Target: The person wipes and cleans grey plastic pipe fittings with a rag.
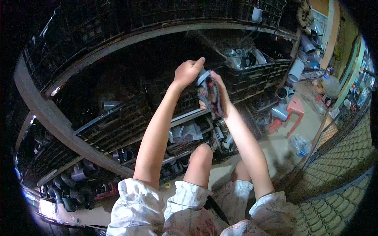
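Near the middle of the head view, my left hand [188,74] is closed on a grey plastic pipe fitting [203,77]. Just right of it, my right hand [220,92] grips a dark, patterned cloth [210,96], which lies against the fitting and hangs below it. Part of the fitting is hidden by the fingers and the cloth. Both hands are held close together in front of the dark shelf crates.
Black crates [258,80] with fittings line the shelves, framed by a metal beam [78,145]. To the right are a red plastic stool [291,114], grey pipes [297,70], a plastic bag [300,144] on the floor and wire mesh [334,177].
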Action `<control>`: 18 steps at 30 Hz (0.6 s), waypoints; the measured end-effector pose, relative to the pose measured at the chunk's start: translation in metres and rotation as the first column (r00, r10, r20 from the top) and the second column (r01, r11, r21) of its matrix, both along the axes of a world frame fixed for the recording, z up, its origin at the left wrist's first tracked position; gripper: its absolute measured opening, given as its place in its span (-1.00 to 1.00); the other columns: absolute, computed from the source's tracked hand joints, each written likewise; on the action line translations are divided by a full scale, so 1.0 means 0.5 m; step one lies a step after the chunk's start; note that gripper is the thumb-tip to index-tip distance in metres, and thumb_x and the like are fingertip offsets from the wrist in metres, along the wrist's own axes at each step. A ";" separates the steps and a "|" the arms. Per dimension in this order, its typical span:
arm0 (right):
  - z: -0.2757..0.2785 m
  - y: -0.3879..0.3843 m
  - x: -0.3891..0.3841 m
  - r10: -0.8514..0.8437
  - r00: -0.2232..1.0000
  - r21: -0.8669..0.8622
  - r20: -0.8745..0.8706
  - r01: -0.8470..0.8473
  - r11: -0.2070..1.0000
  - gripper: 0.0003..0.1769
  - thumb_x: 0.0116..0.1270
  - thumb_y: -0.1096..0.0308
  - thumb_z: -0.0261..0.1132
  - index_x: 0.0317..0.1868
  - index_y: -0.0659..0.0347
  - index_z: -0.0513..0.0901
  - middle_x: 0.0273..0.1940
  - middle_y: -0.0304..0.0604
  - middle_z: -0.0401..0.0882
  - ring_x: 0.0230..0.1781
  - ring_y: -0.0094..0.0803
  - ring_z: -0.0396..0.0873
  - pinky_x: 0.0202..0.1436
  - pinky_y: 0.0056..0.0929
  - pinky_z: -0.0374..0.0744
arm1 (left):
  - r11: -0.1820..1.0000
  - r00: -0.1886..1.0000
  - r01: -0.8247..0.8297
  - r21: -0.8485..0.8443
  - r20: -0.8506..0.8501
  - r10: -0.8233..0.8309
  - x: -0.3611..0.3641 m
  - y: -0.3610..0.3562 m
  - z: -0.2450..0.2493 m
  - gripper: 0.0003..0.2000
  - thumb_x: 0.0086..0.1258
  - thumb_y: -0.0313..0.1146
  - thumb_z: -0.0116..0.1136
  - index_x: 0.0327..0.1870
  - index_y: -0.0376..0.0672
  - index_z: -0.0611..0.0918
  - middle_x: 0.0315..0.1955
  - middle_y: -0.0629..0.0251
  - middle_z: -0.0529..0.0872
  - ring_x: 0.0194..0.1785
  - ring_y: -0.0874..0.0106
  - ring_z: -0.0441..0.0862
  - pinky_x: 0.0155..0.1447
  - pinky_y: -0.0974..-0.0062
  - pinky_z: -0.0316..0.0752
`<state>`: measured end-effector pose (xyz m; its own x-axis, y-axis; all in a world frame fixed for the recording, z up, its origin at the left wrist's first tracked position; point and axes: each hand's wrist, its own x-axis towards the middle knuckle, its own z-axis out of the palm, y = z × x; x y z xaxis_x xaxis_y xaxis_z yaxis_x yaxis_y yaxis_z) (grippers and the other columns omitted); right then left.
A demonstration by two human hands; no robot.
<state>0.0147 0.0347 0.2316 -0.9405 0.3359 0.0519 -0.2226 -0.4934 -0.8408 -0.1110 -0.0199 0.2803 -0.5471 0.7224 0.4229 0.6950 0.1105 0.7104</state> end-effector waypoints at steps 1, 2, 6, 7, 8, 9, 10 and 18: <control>-0.001 0.006 0.000 0.080 0.996 -0.091 -0.043 -0.083 0.992 -0.41 0.03 -0.30 0.06 -0.52 0.14 0.42 -0.79 -0.33 0.25 -0.89 -0.47 0.20 -0.75 -0.57 0.29 | 1.000 1.000 0.003 -0.007 -0.016 -0.003 0.005 -0.003 0.000 -0.46 0.19 0.13 -0.23 -0.48 -0.18 0.65 -0.50 0.07 0.63 -0.33 0.21 0.58 -0.19 0.40 0.37; 0.001 0.002 0.000 -0.028 1.000 -0.005 -0.013 0.028 1.000 -0.41 0.04 -0.29 0.06 -0.49 0.16 0.43 -0.75 -0.32 0.28 -0.85 -0.48 0.24 -0.72 -0.58 0.31 | 0.999 0.999 0.014 -0.031 -0.029 -0.015 0.007 -0.008 0.001 -0.45 0.18 0.17 -0.22 -0.43 -0.16 0.65 -0.46 0.12 0.64 -0.31 0.26 0.58 -0.17 0.42 0.37; 0.028 -0.022 0.017 -0.297 0.954 0.114 -0.036 0.299 0.947 -0.49 0.06 -0.15 0.15 -0.34 0.20 0.49 -0.56 -0.29 0.44 -0.62 -0.52 0.44 -0.53 -0.61 0.44 | 0.990 0.994 0.112 0.086 0.008 -0.113 0.009 -0.006 -0.001 -0.51 0.21 0.12 -0.10 -0.47 -0.20 0.61 -0.60 0.31 0.55 -0.46 0.51 0.42 -0.25 0.56 0.30; 0.021 -0.013 0.018 -0.312 0.942 0.230 -0.123 0.333 0.914 -0.55 0.06 -0.06 0.19 -0.33 0.20 0.50 -0.50 -0.30 0.47 -0.55 -0.54 0.46 -0.45 -0.59 0.45 | 0.981 0.985 0.169 0.095 0.015 -0.171 0.004 -0.006 -0.003 -0.51 0.21 0.12 -0.09 -0.45 -0.21 0.61 -0.60 0.32 0.55 -0.46 0.53 0.41 -0.27 0.57 0.30; 0.009 0.003 0.018 -0.314 0.925 0.338 -0.212 0.371 0.865 -0.62 0.06 0.03 0.23 -0.32 0.20 0.51 -0.45 -0.32 0.49 -0.47 -0.56 0.47 -0.37 -0.58 0.45 | 0.969 0.973 0.226 0.105 0.020 -0.229 -0.001 -0.007 -0.004 -0.50 0.21 0.12 -0.08 -0.43 -0.22 0.61 -0.60 0.33 0.54 -0.46 0.54 0.41 -0.28 0.58 0.29; 0.006 0.012 0.021 -0.302 0.905 0.436 -0.300 0.411 0.800 -0.68 0.07 0.13 0.28 -0.30 0.20 0.53 -0.40 -0.33 0.52 -0.40 -0.57 0.49 -0.29 -0.57 0.46 | 0.953 0.958 0.280 0.116 0.025 -0.285 -0.003 -0.010 -0.002 -0.50 0.21 0.12 -0.08 -0.41 -0.23 0.61 -0.61 0.34 0.54 -0.46 0.55 0.40 -0.29 0.59 0.29; 0.006 0.019 0.023 -0.327 0.856 0.561 -0.401 0.512 0.651 -0.77 0.04 0.28 0.32 -0.35 0.23 0.53 -0.38 -0.30 0.55 -0.36 -0.61 0.49 -0.28 -0.55 0.46 | 0.967 0.966 0.256 0.012 0.030 -0.256 -0.005 -0.012 0.002 -0.50 0.21 0.12 -0.06 -0.38 -0.25 0.60 -0.59 0.36 0.53 -0.46 0.59 0.37 -0.34 0.61 0.28; 0.013 0.022 0.020 -0.373 0.534 0.616 -0.759 0.775 -0.144 -0.64 -0.05 0.25 0.38 -0.34 0.30 0.49 -0.39 -0.09 0.49 -0.37 -0.20 0.48 -0.26 -0.36 0.43 | 0.906 0.885 0.412 0.094 0.195 -0.423 -0.020 -0.011 0.002 -0.61 0.24 0.00 -0.02 -0.24 -0.20 0.56 -0.45 0.34 0.52 -0.36 0.63 0.41 -0.23 0.66 0.32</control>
